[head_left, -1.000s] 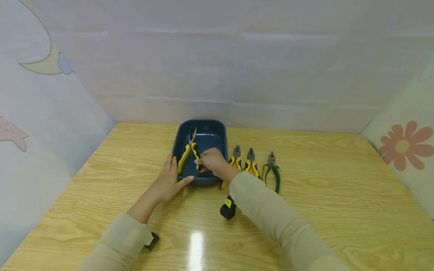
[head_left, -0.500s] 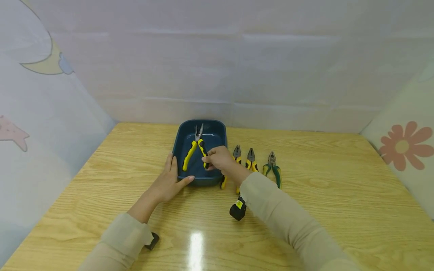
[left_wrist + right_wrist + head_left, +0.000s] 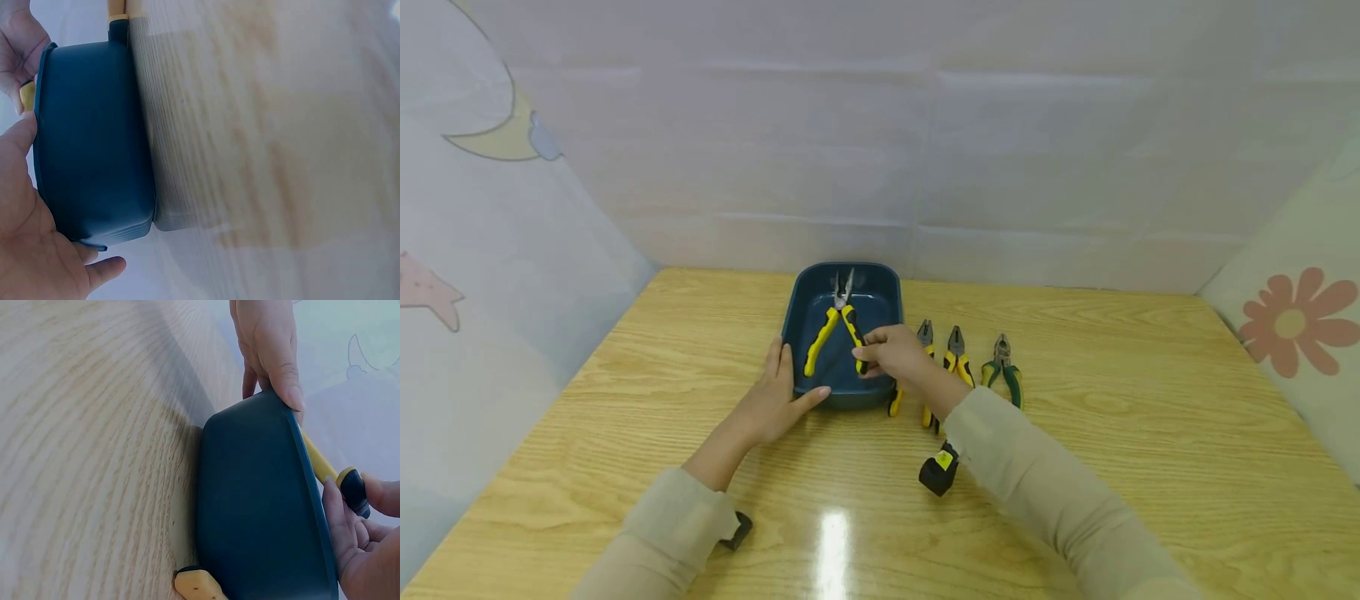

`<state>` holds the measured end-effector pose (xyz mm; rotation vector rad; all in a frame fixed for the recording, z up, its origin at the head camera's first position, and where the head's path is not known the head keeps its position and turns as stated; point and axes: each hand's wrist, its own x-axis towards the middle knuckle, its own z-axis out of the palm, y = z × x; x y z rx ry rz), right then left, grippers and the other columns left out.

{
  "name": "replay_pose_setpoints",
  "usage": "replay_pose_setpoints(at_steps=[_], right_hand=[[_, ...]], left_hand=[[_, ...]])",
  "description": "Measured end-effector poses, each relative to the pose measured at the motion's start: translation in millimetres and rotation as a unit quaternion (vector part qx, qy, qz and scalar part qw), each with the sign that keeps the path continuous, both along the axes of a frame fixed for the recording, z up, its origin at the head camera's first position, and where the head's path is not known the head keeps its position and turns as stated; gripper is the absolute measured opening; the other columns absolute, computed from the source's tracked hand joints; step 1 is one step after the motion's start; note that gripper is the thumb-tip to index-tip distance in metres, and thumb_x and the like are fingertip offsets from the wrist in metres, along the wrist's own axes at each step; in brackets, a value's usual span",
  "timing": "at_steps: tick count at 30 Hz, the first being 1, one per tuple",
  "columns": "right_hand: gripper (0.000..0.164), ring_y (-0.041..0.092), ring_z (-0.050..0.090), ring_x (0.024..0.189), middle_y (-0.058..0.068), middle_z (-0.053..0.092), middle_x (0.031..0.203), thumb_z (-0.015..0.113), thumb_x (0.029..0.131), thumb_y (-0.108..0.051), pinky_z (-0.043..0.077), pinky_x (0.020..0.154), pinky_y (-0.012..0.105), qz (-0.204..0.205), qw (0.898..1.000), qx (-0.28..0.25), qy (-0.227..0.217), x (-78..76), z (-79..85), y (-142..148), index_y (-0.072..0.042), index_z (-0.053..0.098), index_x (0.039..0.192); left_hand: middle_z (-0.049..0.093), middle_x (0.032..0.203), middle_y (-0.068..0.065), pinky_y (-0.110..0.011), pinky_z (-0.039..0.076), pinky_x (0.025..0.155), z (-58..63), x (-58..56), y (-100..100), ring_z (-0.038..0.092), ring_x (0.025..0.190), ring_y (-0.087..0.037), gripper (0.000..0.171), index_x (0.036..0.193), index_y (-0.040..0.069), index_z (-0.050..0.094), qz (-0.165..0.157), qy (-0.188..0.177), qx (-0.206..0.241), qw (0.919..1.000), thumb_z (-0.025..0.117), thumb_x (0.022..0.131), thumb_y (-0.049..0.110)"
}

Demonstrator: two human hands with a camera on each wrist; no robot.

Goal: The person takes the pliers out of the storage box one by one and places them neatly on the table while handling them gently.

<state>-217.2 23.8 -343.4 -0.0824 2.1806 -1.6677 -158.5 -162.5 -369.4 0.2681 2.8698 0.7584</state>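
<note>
My right hand (image 3: pixel 898 350) pinches one handle of a pair of long-nose pliers (image 3: pixel 824 337) with yellow and black grips. The pliers are spread apart over the dark blue bin (image 3: pixel 850 402), metal tips toward its far side. In the right wrist view, thumb and fingers are on either side of the black-and-yellow handle end (image 3: pixel 354 489), above the rim. My left hand (image 3: pixel 767 404) rests against the bin's near left corner, its fingers along the left side and its thumb on the front rim. The left wrist view shows this hand (image 3: pixel 31 237) touching the bin wall (image 3: pixel 94 137).
Right of the bin lie two yellow-and-black pliers (image 3: pixel 925 333) (image 3: pixel 956 343), partly hidden by my right arm, and green-handled pliers (image 3: pixel 1002 367). All are on the wooden table (image 3: pixel 1150 417). A pale wall (image 3: pixel 1000 167) stands close behind the bin.
My right hand has moved slightly right, carrying the pliers from the bin's left side toward its middle. The left hand and the bin have stayed put.
</note>
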Motion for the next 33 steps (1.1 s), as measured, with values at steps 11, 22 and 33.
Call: replay_pose_setpoints(at_steps=[11, 22, 33], right_hand=[[0.026, 0.02, 0.054, 0.072, 0.016, 0.05, 0.1, 0.057, 0.083, -0.007, 0.049, 0.065, 0.029, -0.006, 0.999, -0.039, -0.003, 7.3, 0.7, 4.8, 0.006, 0.056, 0.105], [0.037, 0.022, 0.055, 0.074, 0.021, 0.047, 0.113, 0.055, 0.083, -0.004, 0.049, 0.066, 0.03, -0.003, 0.999, -0.055, -0.003, 16.3, 3.0, 11.8, 0.008, 0.048, 0.118], [0.035, 0.017, 0.054, 0.068, 0.021, 0.051, 0.105, 0.053, 0.084, -0.002, 0.049, 0.067, 0.032, -0.004, 0.997, -0.073, 0.005, 23.9, 3.0, 19.2, 0.01, 0.047, 0.117]], left_hand=[[-0.02, 0.138, -0.019, -0.049, 0.024, 0.094, 0.2, 1.1, -0.2, 0.013, 0.123, -0.041, 0.097, 0.134, -0.007, -0.007, 0.0, -0.001, -0.005, 1.0, 0.034, 0.08, 0.063], [-0.019, 0.138, -0.019, -0.049, 0.025, 0.094, 0.1, 2.1, 1.7, 0.015, 0.123, -0.042, 0.098, 0.134, -0.007, -0.007, 0.0, 0.0, -0.006, 1.0, 0.034, 0.079, 0.064], [-0.017, 0.139, -0.02, -0.049, 0.026, 0.093, -1.0, 1.4, -0.5, 0.019, 0.121, -0.043, 0.098, 0.134, -0.008, -0.005, 0.006, 0.007, -0.014, 0.9999, 0.034, 0.079, 0.064]])
